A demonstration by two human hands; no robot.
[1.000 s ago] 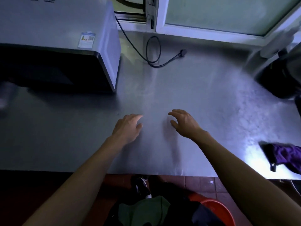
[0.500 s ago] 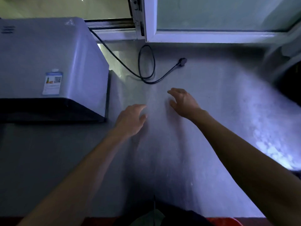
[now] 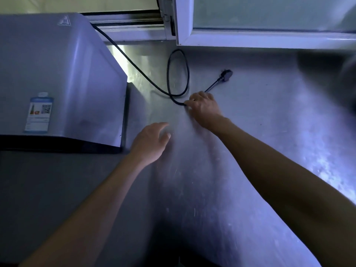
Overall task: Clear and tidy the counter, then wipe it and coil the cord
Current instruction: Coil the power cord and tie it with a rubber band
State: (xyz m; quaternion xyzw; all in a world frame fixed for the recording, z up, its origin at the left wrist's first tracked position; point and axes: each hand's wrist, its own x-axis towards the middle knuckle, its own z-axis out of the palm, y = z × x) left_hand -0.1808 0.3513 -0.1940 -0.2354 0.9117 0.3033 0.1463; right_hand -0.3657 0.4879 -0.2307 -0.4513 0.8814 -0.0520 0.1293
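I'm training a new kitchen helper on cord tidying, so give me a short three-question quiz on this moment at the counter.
1. True or false: the plug is pushed into a wall socket.
2. Which hand is on the black cord? A) left hand B) right hand C) both
3. Fill in: the cord runs from behind the ______ standing at the left of the counter.

Key
1. False: it lies loose on the steel counter.
2. B: the right hand closes on the cord just below its loop; the left hand hovers open, holding nothing.
3. Microwave.
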